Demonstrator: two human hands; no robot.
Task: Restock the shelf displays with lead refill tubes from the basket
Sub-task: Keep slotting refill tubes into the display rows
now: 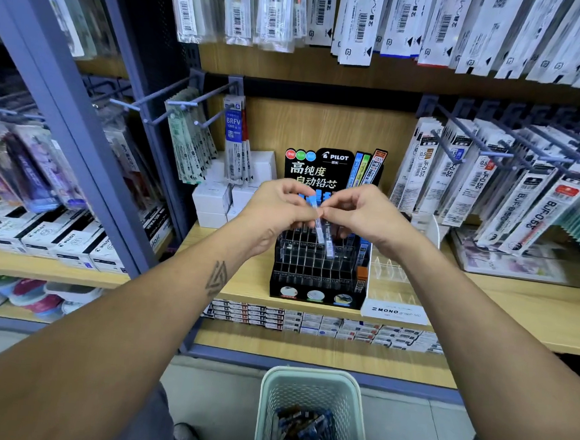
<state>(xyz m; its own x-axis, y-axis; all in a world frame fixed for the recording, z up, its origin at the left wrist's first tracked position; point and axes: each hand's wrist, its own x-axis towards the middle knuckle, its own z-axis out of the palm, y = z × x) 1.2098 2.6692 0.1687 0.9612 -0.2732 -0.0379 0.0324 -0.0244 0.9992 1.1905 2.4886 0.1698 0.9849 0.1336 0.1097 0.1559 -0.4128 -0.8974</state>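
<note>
Wooden shelf [243, 285] between blue uprights, hung refill packs above and to both sides. Near its front edge, black Pilot display rack [319, 273], most front slots vacant, open board left of it. Above the rack, lead refill tube [323, 230] pinched by left hand [279, 208] and right hand [368, 211], long axis near upright, blue cap up, lower end tilted right. Below the shelf edge, on the floor, pale basket [311, 389] with more tubes.

blue-capped lead tubes [322, 222] above black slotted display [316, 266]; more in basket [270, 390].
</note>
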